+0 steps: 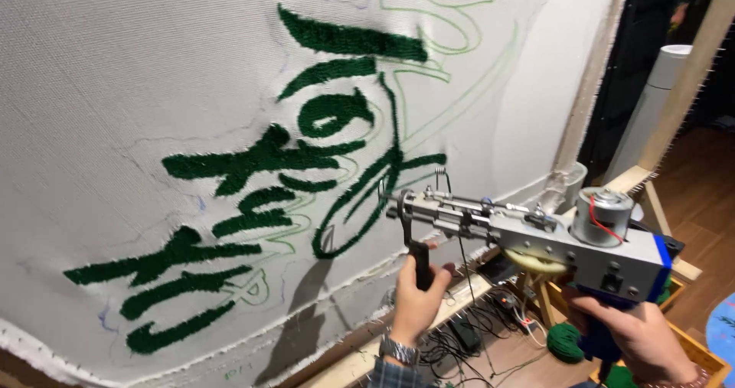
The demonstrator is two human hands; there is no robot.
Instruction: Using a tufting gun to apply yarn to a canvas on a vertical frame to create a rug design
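Note:
I hold a grey metal tufting gun [551,239] with both hands in the head view. My left hand [417,300] grips its black front handle, and a metal watch sits on that wrist. My right hand [639,334] is wrapped around the blue rear grip under the motor. The gun's needle tip [387,197] points at a white tufting cloth [115,89] stretched on a wooden frame, just short of it. Dark green tufted strokes [337,112] fill part of a thin green drawn outline on the cloth.
A ball of green yarn [566,342] lies below the gun in a wooden box [700,353]. Black cables and a power strip [467,334] lie on the floor by the frame's lower bar. A white cylinder [658,97] stands at the right by a dark doorway.

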